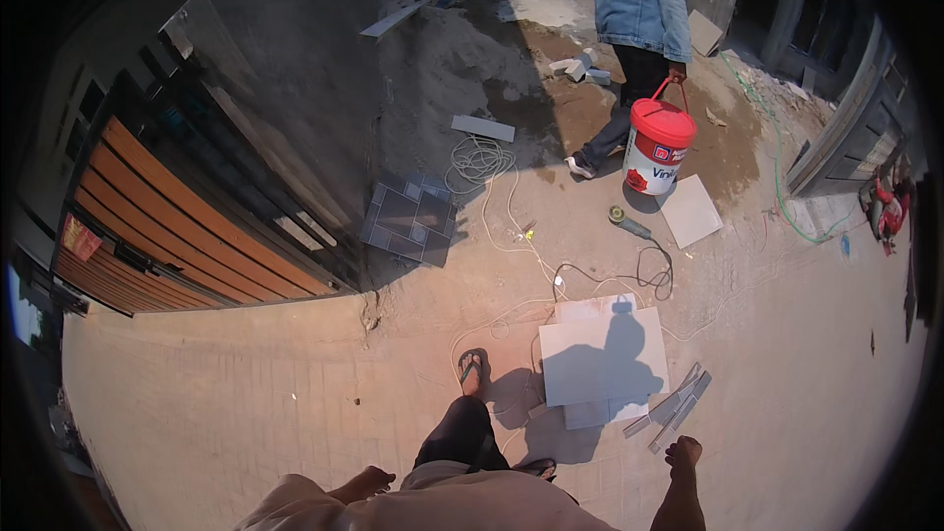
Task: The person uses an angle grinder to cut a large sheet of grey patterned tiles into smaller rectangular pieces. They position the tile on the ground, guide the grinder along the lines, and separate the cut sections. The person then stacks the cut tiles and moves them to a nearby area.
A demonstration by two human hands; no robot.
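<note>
My left hand (372,482) hangs beside my body at the lower edge, partly behind my shirt, its fingers loosely curled with nothing visible in them. Out to the right, my right hand (683,452) is closed in a loose fist with nothing showing in it. Just beyond that hand, narrow grey tile strips (678,403) lie crossed on the ground. Large pale tiles (590,344) are stacked in front of me, with my shadow across them. A green angle grinder (629,223) rests farther off, its dark cord looping toward the stack. My sandalled foot (472,371) is left of the tiles.
A person in a denim jacket (639,0) carries a red-lidded bucket (657,152) past a square tile (691,211). A coiled white cable (482,165) trails across the ground. Patterned grey tiles (408,221) lie beside an orange slatted gate (187,216). A green hose (782,187) runs at right.
</note>
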